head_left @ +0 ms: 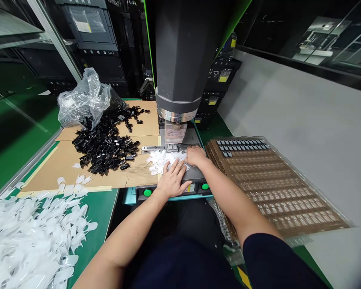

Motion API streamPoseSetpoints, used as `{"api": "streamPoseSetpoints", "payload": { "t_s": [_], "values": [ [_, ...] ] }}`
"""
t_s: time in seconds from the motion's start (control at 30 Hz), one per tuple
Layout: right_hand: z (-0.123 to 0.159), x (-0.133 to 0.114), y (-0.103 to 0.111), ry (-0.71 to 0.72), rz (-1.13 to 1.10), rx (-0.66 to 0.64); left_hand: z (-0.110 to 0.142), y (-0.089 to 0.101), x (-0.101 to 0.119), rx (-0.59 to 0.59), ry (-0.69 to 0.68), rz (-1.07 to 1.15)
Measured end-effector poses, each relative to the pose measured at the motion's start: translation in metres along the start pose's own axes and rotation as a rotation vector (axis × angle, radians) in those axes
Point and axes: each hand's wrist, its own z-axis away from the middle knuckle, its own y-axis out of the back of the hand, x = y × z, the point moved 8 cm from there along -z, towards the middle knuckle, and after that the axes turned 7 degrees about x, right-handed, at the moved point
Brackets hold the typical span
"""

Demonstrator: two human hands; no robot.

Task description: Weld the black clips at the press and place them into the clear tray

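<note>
My left hand lies on the near edge of a small heap of white plastic pieces, its fingers stretched out and spread. Beside the fixture, my right hand has its fingers curled at the heap's right side; whatever they hold, if anything, is hidden. Just beyond the heap, a metal fixture sits under the tool block of a machine head. Two green buttons, the left one and the right one, face me on the machine's front edge.
Black clip-like parts are piled on cardboard at left, near a clear plastic bag. Many loose white pieces cover the near-left table. At right, a clear tray on a stack holds rows of small parts. Dark crates stand behind.
</note>
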Motion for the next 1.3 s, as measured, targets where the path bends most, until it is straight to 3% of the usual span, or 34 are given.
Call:
{"api": "streamPoseSetpoints", "payload": {
  "t_s": [0.5, 0.77, 1.07, 1.3],
  "values": [
    [0.011, 0.014, -0.002, 0.074, -0.095, -0.051, 0.0, 0.002, 0.0, 0.014, -0.011, 0.005],
    [0.009, 0.026, 0.018, 0.033, -0.205, 0.204, 0.0, 0.001, 0.0, 0.0, -0.003, 0.002],
    [0.009, 0.011, -0.001, 0.107, -0.15, 0.106, 0.0, 0.002, 0.0, 0.004, -0.003, 0.015],
    [0.014, 0.005, 0.004, 0.163, -0.075, 0.21, 0.0, 0.002, 0.0, 0.01, -0.003, 0.011]
  ]
}}
